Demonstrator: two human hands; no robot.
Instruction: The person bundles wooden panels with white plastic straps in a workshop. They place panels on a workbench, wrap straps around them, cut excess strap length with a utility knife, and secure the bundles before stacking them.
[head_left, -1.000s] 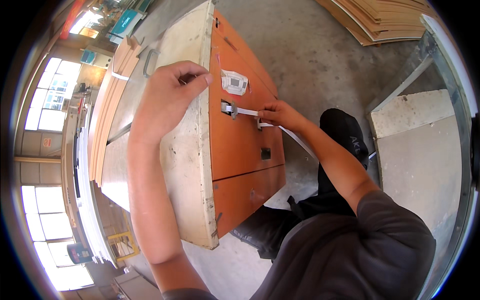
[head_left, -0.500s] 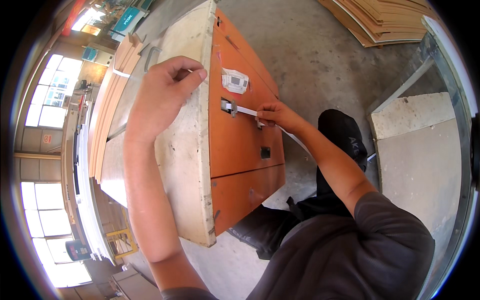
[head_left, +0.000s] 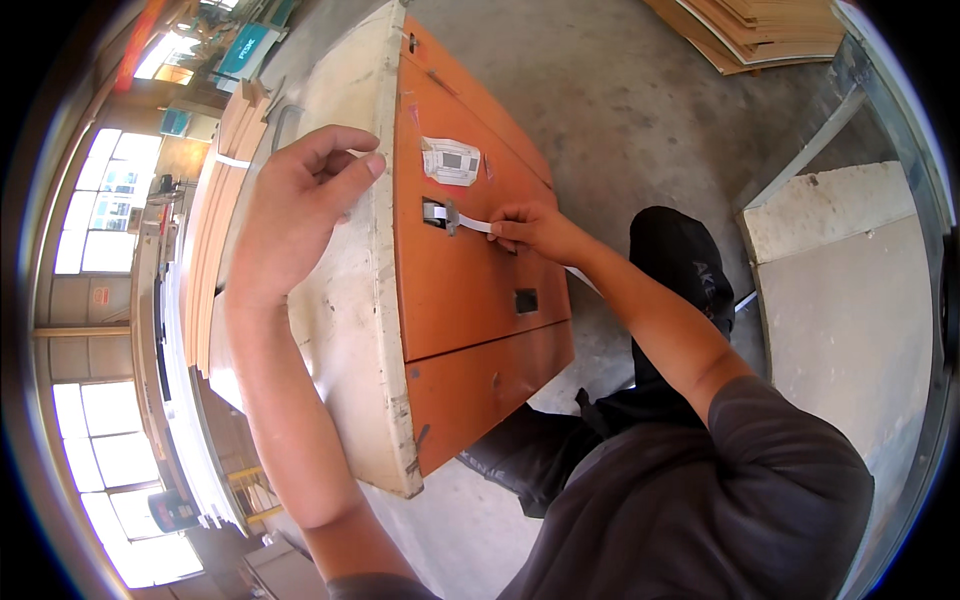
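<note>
- White strip (head_left: 476, 224) lies across the orange panel (head_left: 470, 300), long axis left to right, its metal end (head_left: 438, 212) away from the fingers.
- Right hand (head_left: 535, 228) nearer; fingertips pinch the strip's near end.
- Left hand (head_left: 295, 215) rests on the pale board edge (head_left: 350, 330), fingers loosely curled.
- Paper label (head_left: 450, 160) just above.

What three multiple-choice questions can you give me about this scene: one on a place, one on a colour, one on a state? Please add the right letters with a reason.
1. Where does the left hand rest?
A. on the board's pale top edge
B. on the floor
C. on a shoe

2. What colour is the board's front face?
A. blue
B. orange
C. green

3. What is the state of the right hand?
A. open and free
B. in a pocket
C. pinched on a white strip

Key: 1 A, its palm lies on the pale edge; 2 B, the face is orange; 3 C, its grip is shut on the white strip.
</note>
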